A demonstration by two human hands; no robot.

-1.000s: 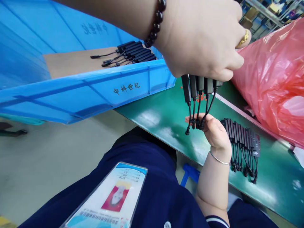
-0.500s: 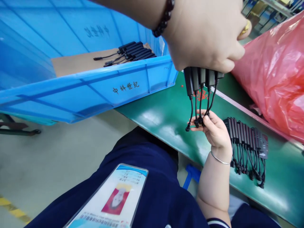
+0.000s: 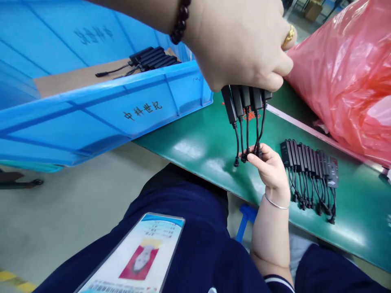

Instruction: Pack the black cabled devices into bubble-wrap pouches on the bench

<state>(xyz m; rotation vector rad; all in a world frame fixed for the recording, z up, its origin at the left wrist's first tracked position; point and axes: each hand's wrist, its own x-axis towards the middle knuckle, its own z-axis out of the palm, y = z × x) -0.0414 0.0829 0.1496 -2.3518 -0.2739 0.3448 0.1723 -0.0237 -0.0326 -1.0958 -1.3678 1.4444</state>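
My left hand (image 3: 241,44), with a dark bead bracelet and a gold ring, is closed over the tops of several black adapters (image 3: 244,101). Their short cables hang down above the green table (image 3: 198,142). My right hand (image 3: 270,169), wearing a thin silver bangle, reaches up from below. Its fingertips pinch the plug ends of the hanging cables. Just right of that hand, a row of several more black adapters (image 3: 308,162) lies side by side on the table with cables pointing toward me.
A big blue plastic crate (image 3: 106,110) overhangs the table's left end; inside it, more black adapters (image 3: 152,59) rest on a cardboard sheet (image 3: 76,77). A red plastic bag (image 3: 345,69) fills the right rear. An ID badge (image 3: 137,256) hangs over my dark blue clothing.
My right hand has risen slightly and gathered the dangling cable ends between its fingertips. Both hands and the bundle sit a little further left in view.
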